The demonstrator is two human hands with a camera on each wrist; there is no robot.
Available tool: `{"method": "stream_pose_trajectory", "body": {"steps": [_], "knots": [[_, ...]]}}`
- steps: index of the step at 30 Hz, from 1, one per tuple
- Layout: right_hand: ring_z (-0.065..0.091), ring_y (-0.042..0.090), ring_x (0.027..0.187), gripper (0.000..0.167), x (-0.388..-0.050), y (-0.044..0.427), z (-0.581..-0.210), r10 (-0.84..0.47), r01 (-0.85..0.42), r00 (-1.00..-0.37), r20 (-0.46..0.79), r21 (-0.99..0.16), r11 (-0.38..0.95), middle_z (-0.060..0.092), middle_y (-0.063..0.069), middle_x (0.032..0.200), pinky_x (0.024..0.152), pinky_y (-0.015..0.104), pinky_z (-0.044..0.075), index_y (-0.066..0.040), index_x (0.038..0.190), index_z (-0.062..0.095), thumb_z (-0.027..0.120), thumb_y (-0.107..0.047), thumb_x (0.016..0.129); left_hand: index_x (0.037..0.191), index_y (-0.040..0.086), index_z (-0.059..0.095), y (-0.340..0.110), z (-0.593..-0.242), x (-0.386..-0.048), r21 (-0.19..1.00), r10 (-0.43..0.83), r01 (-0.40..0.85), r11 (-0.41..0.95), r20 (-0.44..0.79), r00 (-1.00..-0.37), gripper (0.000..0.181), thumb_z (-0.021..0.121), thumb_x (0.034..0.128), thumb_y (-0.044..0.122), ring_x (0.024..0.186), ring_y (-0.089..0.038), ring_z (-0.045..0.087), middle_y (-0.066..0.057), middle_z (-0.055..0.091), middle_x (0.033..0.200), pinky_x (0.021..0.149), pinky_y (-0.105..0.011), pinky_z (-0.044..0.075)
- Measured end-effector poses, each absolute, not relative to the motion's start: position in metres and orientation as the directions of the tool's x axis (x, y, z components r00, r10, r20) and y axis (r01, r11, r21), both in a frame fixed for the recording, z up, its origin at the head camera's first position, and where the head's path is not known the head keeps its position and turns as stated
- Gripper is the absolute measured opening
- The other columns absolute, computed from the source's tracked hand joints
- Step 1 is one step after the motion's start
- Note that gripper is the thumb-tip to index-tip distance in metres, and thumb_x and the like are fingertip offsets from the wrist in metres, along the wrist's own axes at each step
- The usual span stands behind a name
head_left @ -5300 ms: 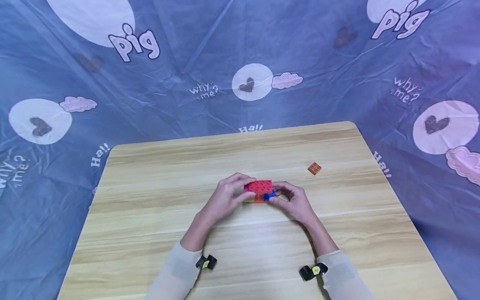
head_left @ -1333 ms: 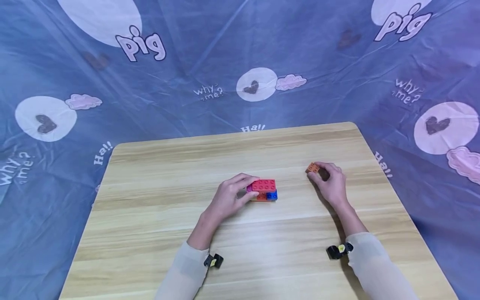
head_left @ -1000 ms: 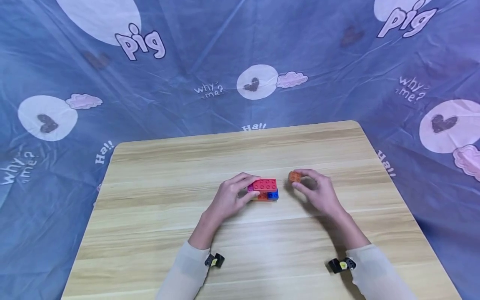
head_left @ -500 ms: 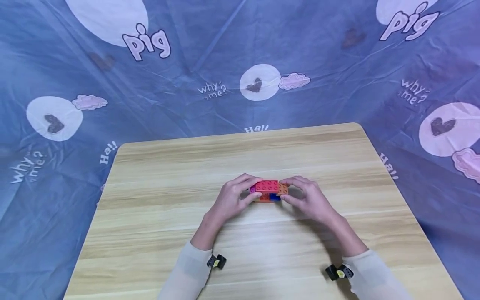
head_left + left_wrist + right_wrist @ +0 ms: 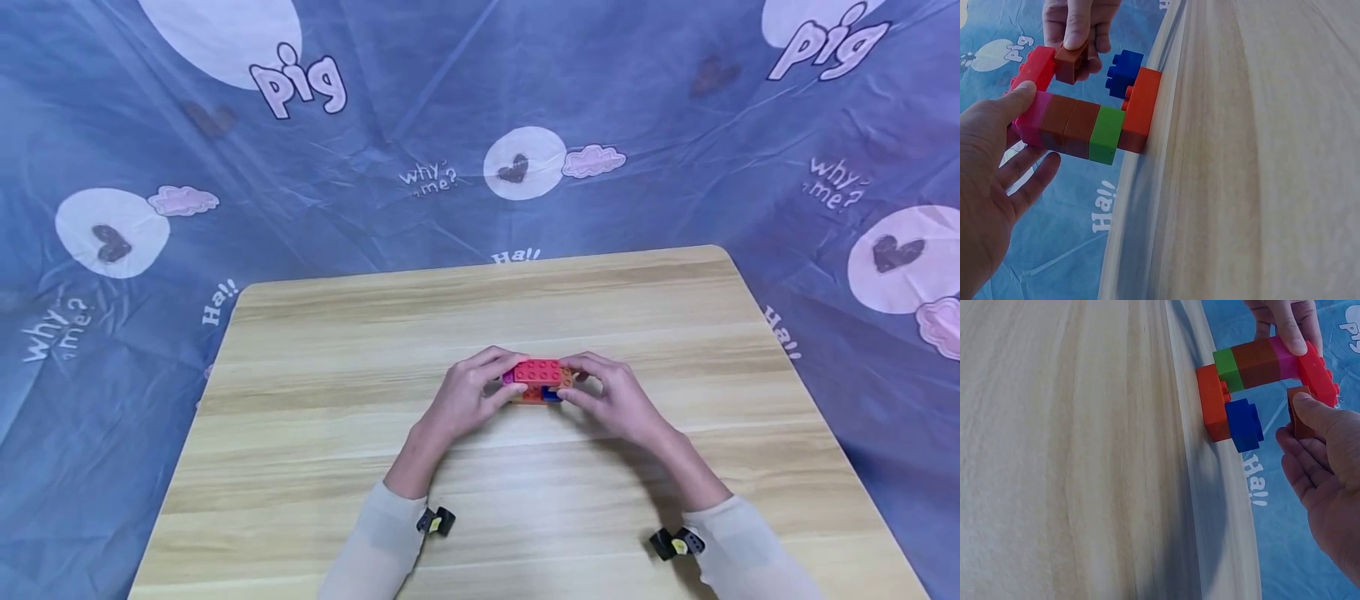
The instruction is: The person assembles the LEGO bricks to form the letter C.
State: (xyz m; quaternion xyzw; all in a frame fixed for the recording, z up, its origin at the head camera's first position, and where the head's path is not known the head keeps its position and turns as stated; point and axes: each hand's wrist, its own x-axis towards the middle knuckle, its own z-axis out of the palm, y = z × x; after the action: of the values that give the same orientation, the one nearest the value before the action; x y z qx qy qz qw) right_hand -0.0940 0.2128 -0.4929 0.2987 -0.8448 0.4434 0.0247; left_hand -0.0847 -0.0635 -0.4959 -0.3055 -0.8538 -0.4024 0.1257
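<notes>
A stack of toy building bricks stands on the table. At its base is an orange-red brick (image 5: 1142, 112), bearing a blue brick (image 5: 1244, 425) at its right end and a column at its left. That column has a green brick (image 5: 1107, 134), brown bricks (image 5: 1069, 127) and a pink brick (image 5: 1034, 115), with a long red brick (image 5: 537, 370) reaching right from the top. My left hand (image 5: 467, 396) grips the column's top at the pink brick. Between thumb and fingers my right hand (image 5: 617, 400) pinches an orange-brown brick (image 5: 1300, 412) at the red brick's free end; whether they are joined I cannot tell.
The wooden table (image 5: 337, 350) extends around the stack on all sides. A blue printed cloth (image 5: 420, 100) hangs behind it and along its sides. A gap separates the blue brick from the red brick above.
My right hand has left the blue brick, picked up the orange-brown brick from the table's right side and carried it left to the red brick's end. My left hand has kept its grip.
</notes>
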Motion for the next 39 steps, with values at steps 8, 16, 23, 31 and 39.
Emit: {"method": "stream_pose_trajectory", "body": {"steps": [8,16,23,31,39], "knots": [[0.072,0.016,0.098,0.042,-0.092,0.209,-0.498,-0.432,-0.478,-0.848,0.308,-0.796,0.370,0.076,0.005,0.118,0.090,0.036,0.062,-0.003,0.125,0.074,0.087,0.001,0.085,0.136,0.015,0.073,-0.063,-0.496,-0.085,0.610,0.421,0.620,0.494,0.457,-0.784,0.041,0.080,0.0967,0.027,0.102,-0.014,0.073,0.001,0.073,0.121,0.084,-0.022,0.059],[0.073,0.013,0.104,0.041,-0.085,0.206,-0.509,-0.319,-0.330,-0.911,0.262,-0.927,0.180,0.075,0.017,0.118,0.094,0.028,0.060,0.002,0.126,0.071,0.082,0.009,0.086,0.137,0.014,0.072,-0.064,-0.494,-0.084,0.607,0.432,0.617,0.501,0.442,-0.786,0.041,0.078,0.0982,0.028,0.105,-0.014,0.072,0.002,0.072,0.123,0.086,-0.025,0.060],[0.076,0.015,0.103,0.044,-0.077,0.199,-0.519,-0.258,-0.131,-0.955,0.149,-0.988,-0.084,0.075,0.018,0.114,0.088,0.030,0.061,0.017,0.130,0.060,0.074,0.017,0.088,0.136,0.013,0.072,-0.063,-0.494,-0.083,0.605,0.431,0.621,0.499,0.448,-0.783,0.041,0.078,0.0980,0.027,0.106,-0.015,0.072,0.001,0.072,0.123,0.088,-0.024,0.060],[0.076,0.016,0.103,0.045,-0.078,0.197,-0.522,-0.251,-0.092,-0.959,0.131,-0.982,-0.164,0.076,0.010,0.113,0.088,0.029,0.061,0.019,0.130,0.058,0.073,0.019,0.087,0.138,0.015,0.071,-0.063,-0.492,-0.084,0.597,0.443,0.615,0.514,0.430,-0.787,0.041,0.076,0.0997,0.029,0.105,-0.014,0.071,0.003,0.071,0.124,0.088,-0.024,0.059],[0.075,0.015,0.105,0.047,-0.079,0.197,-0.524,-0.252,-0.110,-0.955,0.159,-0.974,-0.198,0.076,0.010,0.114,0.089,0.029,0.061,0.022,0.131,0.054,0.071,0.022,0.087,0.139,0.012,0.070,-0.063,-0.491,-0.083,0.586,0.449,0.614,0.528,0.421,-0.788,0.042,0.076,0.0999,0.027,0.106,-0.015,0.071,0.002,0.070,0.125,0.090,-0.025,0.059]]}}
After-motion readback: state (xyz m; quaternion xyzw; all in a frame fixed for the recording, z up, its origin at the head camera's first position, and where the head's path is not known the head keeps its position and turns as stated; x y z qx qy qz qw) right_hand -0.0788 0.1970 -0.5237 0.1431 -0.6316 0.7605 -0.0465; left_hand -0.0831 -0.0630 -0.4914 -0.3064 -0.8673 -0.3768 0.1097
